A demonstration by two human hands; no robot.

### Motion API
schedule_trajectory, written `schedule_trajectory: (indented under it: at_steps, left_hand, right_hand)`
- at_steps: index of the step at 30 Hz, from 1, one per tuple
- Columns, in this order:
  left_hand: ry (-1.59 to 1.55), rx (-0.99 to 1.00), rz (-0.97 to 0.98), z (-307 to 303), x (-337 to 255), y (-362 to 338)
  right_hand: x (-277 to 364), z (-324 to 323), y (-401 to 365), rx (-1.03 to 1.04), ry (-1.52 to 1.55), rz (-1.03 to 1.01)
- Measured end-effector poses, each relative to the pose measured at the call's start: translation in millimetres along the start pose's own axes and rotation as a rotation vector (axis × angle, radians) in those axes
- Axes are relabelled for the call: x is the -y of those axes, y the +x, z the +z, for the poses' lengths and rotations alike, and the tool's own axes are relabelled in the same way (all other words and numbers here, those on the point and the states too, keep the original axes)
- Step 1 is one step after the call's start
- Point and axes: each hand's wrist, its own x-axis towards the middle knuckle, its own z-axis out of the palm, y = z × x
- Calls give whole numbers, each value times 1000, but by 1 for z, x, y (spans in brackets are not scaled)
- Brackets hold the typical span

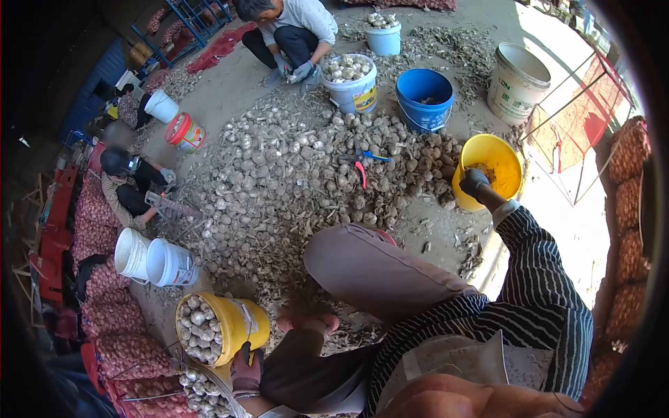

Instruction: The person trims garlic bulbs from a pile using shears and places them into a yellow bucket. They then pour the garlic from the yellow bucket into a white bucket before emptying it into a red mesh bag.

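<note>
My right hand [476, 184], in a dark glove, grips the near-left rim of a yellow bucket [490, 145] with some brownish residue inside. The bucket leans with its mouth partly toward me. Low on the left, my left hand [245, 370] wears a pinkish glove with dark fingertips. Its fingers point up, apart, against the lower side of another yellow bucket [252, 322], which is full of garlic bulbs [199, 327]. Below that hand more garlic fills a pale-rimmed container [226, 393]. A heap of garlic [258, 171] covers the floor ahead of my knees.
Red-handled and blue-handled tools [361, 174] lie on the heap. Beyond stand a blue bucket [425, 97], a garlic-filled white bucket [352, 87] and a large pale bucket [512, 104]. One person [296, 35] squats behind; others sit at left beside white buckets [159, 261] and stacked garlic sacks [115, 317].
</note>
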Motion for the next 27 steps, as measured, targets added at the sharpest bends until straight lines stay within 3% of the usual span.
schedule_trajectory:
  at_steps: [3, 5, 6, 10, 15, 17, 19, 21, 23, 24, 25, 26, 27]
  left_hand:
    - [-90, 5, -53, -12, -9, -12]
    - [-320, -17, -21, -9, -4, -3]
    - [-322, -20, -14, -6, -3, 3]
    - [-405, 72, 16, -2, 4, 15]
    - [-439, 41, 110, 1, 0, 24]
    - [-90, -29, 222, -15, -30, 15]
    - [-98, -72, 298, -13, -29, 15]
    - [-297, -85, 352, -20, -35, 11]
    - [-738, 117, 287, -28, -27, 9]
    - [-720, 193, 292, -40, -30, 6]
    - [-785, 226, 255, -45, -29, 4]
    - [-842, 254, 287, -42, -14, 7]
    - [-732, 248, 325, -36, 11, 12]
  right_hand:
    - [17, 8, -29, -13, 79, -64]
    - [33, 11, -46, 136, 10, -198]
    - [38, 19, -56, 90, -28, -347]
    - [67, 36, -70, 155, -202, -468]
    - [109, 33, -73, 31, -17, -352]
    - [134, 38, -78, -10, 56, -211]
    - [143, 47, -61, -19, 94, -180]
    - [154, 52, -42, -21, 78, -106]
    - [156, 52, -6, 274, -388, -321]
    - [147, 43, 14, 312, -411, -593]
    - [207, -65, -79, 458, -325, -578]
    - [199, -43, -21, 351, -421, -561]
    - [216, -56, 3, 399, -518, -756]
